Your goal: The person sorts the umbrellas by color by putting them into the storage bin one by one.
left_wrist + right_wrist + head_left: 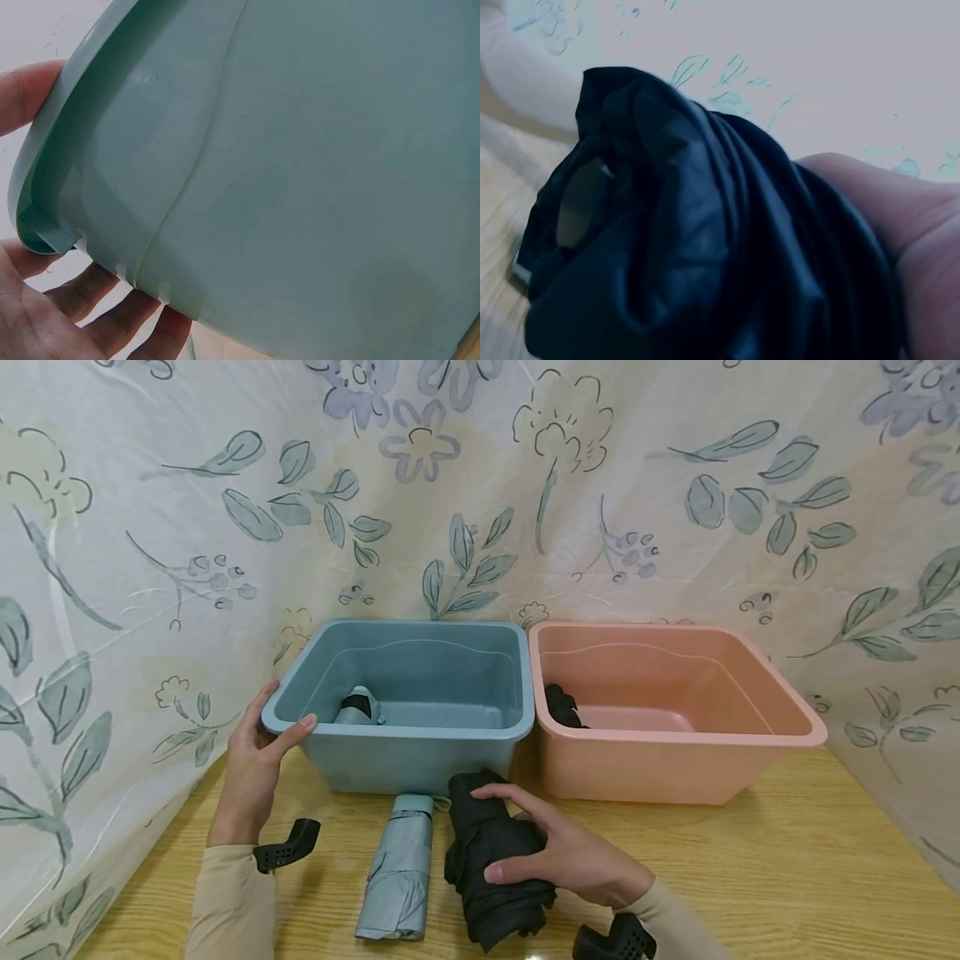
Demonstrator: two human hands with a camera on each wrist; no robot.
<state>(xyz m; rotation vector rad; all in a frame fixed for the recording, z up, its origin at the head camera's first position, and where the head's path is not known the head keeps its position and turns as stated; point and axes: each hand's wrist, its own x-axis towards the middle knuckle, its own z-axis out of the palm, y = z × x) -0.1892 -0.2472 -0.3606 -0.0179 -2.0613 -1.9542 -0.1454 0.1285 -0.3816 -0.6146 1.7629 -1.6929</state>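
Observation:
My left hand (251, 768) holds the front left corner of the blue plastic bin (420, 732), the thumb on its rim and the fingers along its outer side. In the left wrist view the bin's wall (300, 172) fills most of the picture. My right hand (566, 852) grips a folded black umbrella (487, 835) in front of the bins, its thumb and fingers spread round the loose cloth. The right wrist view shows the bunched black umbrella (697, 225) up close. Just left of it lies a folded grey-blue umbrella (397, 877) on the wooden table.
Beside the blue bin stands a pink bin (675, 768), with a black item (562, 706) inside at its left. A light blue item with a black band (358, 706) lies in the blue bin. Behind both hangs a flowered sheet (480, 485). The table (787, 877) is wooden.

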